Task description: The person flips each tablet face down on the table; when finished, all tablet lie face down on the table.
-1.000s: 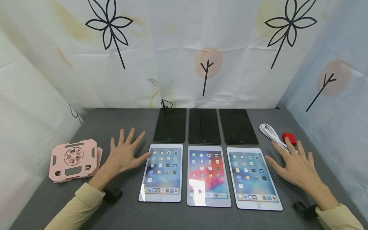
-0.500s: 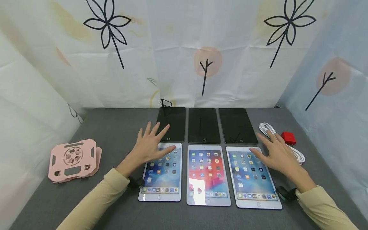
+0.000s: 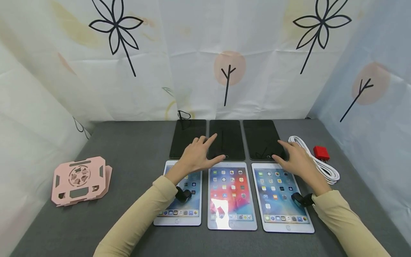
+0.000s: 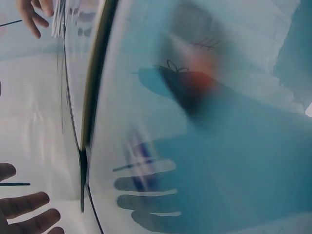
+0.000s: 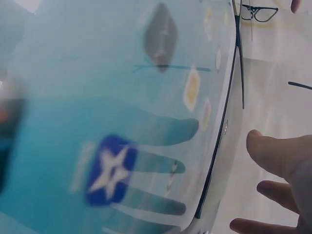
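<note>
Three black-fronted tablets lie in the back row: a left one (image 3: 183,137), a middle one (image 3: 228,137) and a right one (image 3: 258,135). My left hand (image 3: 198,156) is over the gap between the rows, thumb and forefinger spread at the middle black tablet. My right hand (image 3: 297,161) has its thumb and forefinger over the lower right corner of the right black tablet; whether either hand touches is unclear. Under my left wrist lies a lit white tablet (image 3: 177,220), and another white tablet (image 3: 273,226) is under my right wrist. Both wrist views show a screen close up, reflecting fingers.
A middle white tablet (image 3: 232,225) with a red-blue screen lies between the outer two. Pink cut-out plates (image 3: 78,178) are stacked at the left. A coiled white cable (image 3: 329,171) and a red plug (image 3: 321,152) are at the right. A fabric curtain (image 3: 196,82) encloses the grey table.
Both hands have moved inward from the sides. The left went right and slightly up to the middle black tablet; the right went left to the right black tablet's corner. The tablets stay put.
</note>
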The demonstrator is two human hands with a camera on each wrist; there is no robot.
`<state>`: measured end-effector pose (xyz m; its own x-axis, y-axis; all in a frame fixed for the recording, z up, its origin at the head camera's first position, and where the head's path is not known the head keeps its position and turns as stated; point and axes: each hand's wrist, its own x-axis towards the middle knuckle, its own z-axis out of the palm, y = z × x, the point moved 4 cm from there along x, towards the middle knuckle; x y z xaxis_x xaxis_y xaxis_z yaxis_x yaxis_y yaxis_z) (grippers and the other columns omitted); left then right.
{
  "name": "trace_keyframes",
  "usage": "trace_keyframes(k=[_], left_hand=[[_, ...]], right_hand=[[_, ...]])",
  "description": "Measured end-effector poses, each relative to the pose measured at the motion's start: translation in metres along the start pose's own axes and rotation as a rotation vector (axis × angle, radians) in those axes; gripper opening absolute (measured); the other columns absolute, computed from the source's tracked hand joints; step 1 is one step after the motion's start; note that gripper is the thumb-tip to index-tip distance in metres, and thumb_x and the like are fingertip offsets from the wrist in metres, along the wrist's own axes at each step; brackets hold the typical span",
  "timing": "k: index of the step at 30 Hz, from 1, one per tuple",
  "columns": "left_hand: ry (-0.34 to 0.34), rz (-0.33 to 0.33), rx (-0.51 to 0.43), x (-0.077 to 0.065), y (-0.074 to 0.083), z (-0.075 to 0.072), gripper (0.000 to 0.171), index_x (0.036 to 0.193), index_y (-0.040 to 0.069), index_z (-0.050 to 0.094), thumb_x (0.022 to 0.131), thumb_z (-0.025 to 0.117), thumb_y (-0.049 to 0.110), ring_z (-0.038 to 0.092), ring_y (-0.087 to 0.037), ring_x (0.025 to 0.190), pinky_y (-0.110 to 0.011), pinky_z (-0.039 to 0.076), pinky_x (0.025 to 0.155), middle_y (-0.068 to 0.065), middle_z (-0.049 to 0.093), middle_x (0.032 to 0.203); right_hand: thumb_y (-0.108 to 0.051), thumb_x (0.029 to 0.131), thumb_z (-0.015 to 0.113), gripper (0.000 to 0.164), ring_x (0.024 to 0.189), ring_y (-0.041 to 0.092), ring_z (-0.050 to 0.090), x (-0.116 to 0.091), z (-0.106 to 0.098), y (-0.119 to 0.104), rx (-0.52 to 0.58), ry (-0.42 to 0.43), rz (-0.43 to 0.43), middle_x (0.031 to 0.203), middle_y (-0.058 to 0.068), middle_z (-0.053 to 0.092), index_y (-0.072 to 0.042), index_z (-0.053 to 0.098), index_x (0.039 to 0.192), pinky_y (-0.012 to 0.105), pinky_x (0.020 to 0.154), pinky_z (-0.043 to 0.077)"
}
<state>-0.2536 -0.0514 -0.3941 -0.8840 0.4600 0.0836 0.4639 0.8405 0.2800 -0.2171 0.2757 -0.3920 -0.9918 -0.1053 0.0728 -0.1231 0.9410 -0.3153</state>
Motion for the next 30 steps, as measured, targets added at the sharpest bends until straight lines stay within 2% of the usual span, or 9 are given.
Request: trace_keyframes(k=[5, 10, 14, 20, 23, 24, 26, 27, 30], left_hand=[[-0.075, -0.015, -0.155, 0.018, 0.017, 0.007, 0.095, 0.164, 0.024, 0.025, 0.088, 0.058, 0.072, 0.062, -0.033, 0.122, -0.046, 0.060, 0.081, -0.017, 0.057, 0.145], [-0.133, 0.016, -0.342, 0.036, 0.038, 0.015, 0.098, 0.164, 0.017, 0.025, 0.089, 0.066, 0.064, 0.068, -0.017, 0.087, -0.030, 0.056, 0.071, -0.008, 0.071, 0.107], [-0.145, 0.008, -0.449, 0.048, 0.055, 0.025, 0.095, 0.163, 0.009, 0.025, 0.091, 0.072, 0.050, 0.066, -0.010, 0.072, -0.021, 0.052, 0.066, -0.006, 0.074, 0.091], [-0.195, -0.111, -0.554, 0.059, 0.078, 0.043, 0.094, 0.163, 0.008, 0.024, 0.092, 0.074, 0.044, 0.070, -0.010, 0.076, -0.028, 0.059, 0.079, -0.006, 0.076, 0.093], [-0.222, -0.145, -0.569, 0.063, 0.088, 0.052, 0.094, 0.163, 0.008, 0.024, 0.092, 0.073, 0.045, 0.074, -0.020, 0.079, -0.036, 0.059, 0.093, -0.012, 0.076, 0.095], [-0.226, -0.153, -0.566, 0.065, 0.091, 0.055, 0.093, 0.163, 0.008, 0.025, 0.092, 0.073, 0.046, 0.076, -0.022, 0.088, -0.037, 0.057, 0.098, -0.013, 0.076, 0.104], [-0.244, -0.164, -0.571, 0.066, 0.095, 0.061, 0.092, 0.162, 0.007, 0.025, 0.093, 0.072, 0.045, 0.076, -0.028, 0.090, -0.038, 0.055, 0.103, -0.018, 0.076, 0.107], [-0.242, -0.167, -0.565, 0.067, 0.097, 0.063, 0.091, 0.162, 0.007, 0.026, 0.093, 0.072, 0.045, 0.076, -0.028, 0.093, -0.038, 0.054, 0.104, -0.019, 0.074, 0.115], [-0.231, -0.175, -0.569, 0.070, 0.098, 0.068, 0.088, 0.161, 0.005, 0.028, 0.094, 0.071, 0.042, 0.075, -0.024, 0.081, -0.032, 0.057, 0.094, -0.020, 0.075, 0.109]], right_hand=[[-0.034, 0.093, 0.072, 0.077, 0.130, 0.060, 0.043, 0.007, 0.003, 0.001, 0.047, -0.049, 0.030, 0.145, 0.043, 0.043, 0.005, 0.041, 0.150, 0.075, 0.102, 0.040], [-0.035, 0.089, 0.076, 0.086, 0.133, 0.060, 0.041, 0.013, 0.007, 0.004, 0.077, -0.117, 0.059, 0.146, 0.043, 0.041, 0.009, 0.037, 0.152, 0.074, 0.103, 0.040], [-0.036, 0.087, 0.078, 0.092, 0.133, 0.060, 0.043, 0.019, 0.008, 0.009, 0.102, -0.151, 0.072, 0.146, 0.044, 0.042, 0.015, 0.035, 0.151, 0.071, 0.104, 0.042], [-0.038, 0.088, 0.079, 0.100, 0.134, 0.060, 0.045, 0.027, 0.012, 0.018, 0.133, -0.228, 0.113, 0.144, 0.046, 0.040, 0.023, 0.028, 0.148, 0.067, 0.106, 0.043], [-0.038, 0.088, 0.079, 0.101, 0.134, 0.060, 0.045, 0.029, 0.014, 0.022, 0.158, -0.259, 0.147, 0.144, 0.047, 0.040, 0.023, 0.027, 0.149, 0.066, 0.107, 0.043], [-0.038, 0.088, 0.079, 0.101, 0.133, 0.060, 0.045, 0.030, 0.015, 0.022, 0.169, -0.266, 0.159, 0.144, 0.047, 0.040, 0.023, 0.026, 0.149, 0.066, 0.107, 0.043], [-0.037, 0.088, 0.079, 0.101, 0.133, 0.060, 0.045, 0.030, 0.016, 0.023, 0.194, -0.279, 0.184, 0.145, 0.047, 0.039, 0.022, 0.025, 0.150, 0.066, 0.108, 0.042], [-0.036, 0.088, 0.080, 0.101, 0.134, 0.060, 0.044, 0.030, 0.017, 0.024, 0.209, -0.281, 0.197, 0.145, 0.048, 0.039, 0.022, 0.025, 0.150, 0.067, 0.108, 0.042], [-0.034, 0.088, 0.080, 0.101, 0.135, 0.060, 0.043, 0.030, 0.018, 0.025, 0.248, -0.279, 0.225, 0.146, 0.048, 0.038, 0.021, 0.024, 0.151, 0.067, 0.109, 0.040]])
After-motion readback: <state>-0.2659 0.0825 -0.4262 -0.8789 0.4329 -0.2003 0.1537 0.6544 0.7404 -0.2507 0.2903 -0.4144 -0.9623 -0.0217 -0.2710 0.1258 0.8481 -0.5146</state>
